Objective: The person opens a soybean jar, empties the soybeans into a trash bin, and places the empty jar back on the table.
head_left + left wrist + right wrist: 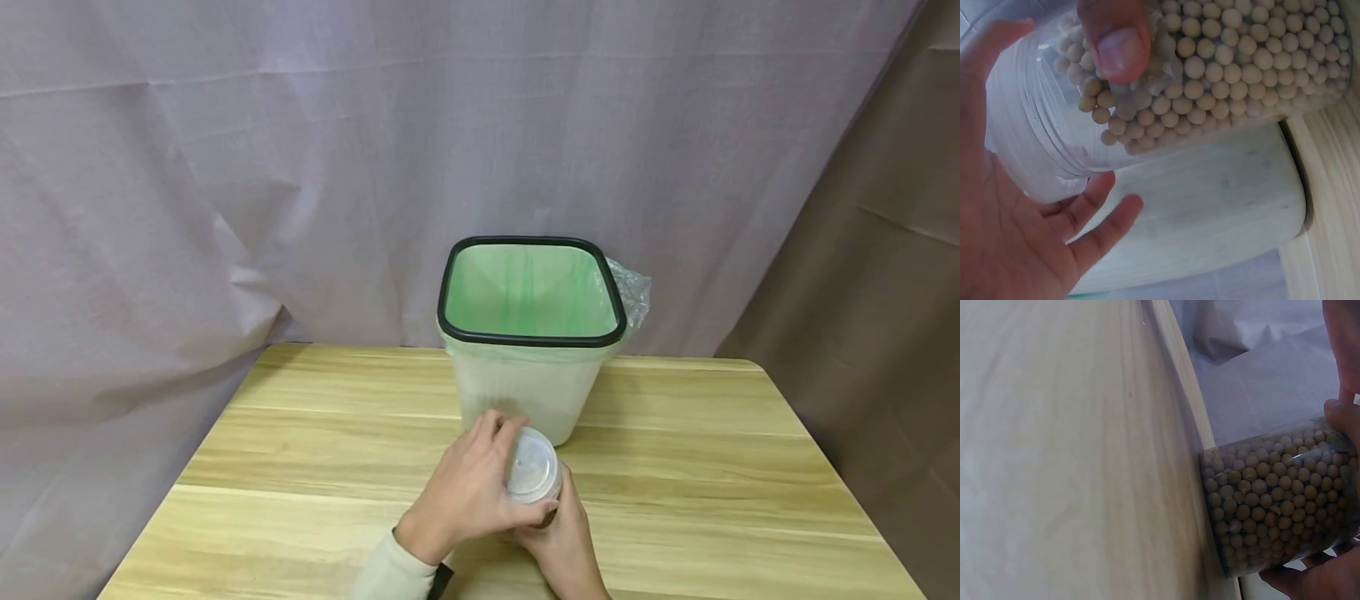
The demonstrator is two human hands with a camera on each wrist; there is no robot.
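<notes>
A pale cloth backdrop [300, 167] hangs behind everything, with a brown cloth [885, 292] at 3 o'clock. Below it the wooden worktop [712, 467] fills the lower half of the head view. At its far edge, about 12 o'clock from the hands, stands a white bin [525, 392] with a black rim and a green liner bag; the bin's wall lies just behind the hands.

At 6 o'clock on the worktop, near its front edge, the two hands meet on a clear plastic jar [534, 477] filled with small round beige beans [1254, 69]. The right hand [562, 546] has its grip clamped on the jar's body from below, the thumb pressed against the wall. The left hand [468, 492] comes over from 9 o'clock with its grip wrapped round the jar's white lid [531, 465], fingers curled about the edge and palm against the side.
</notes>
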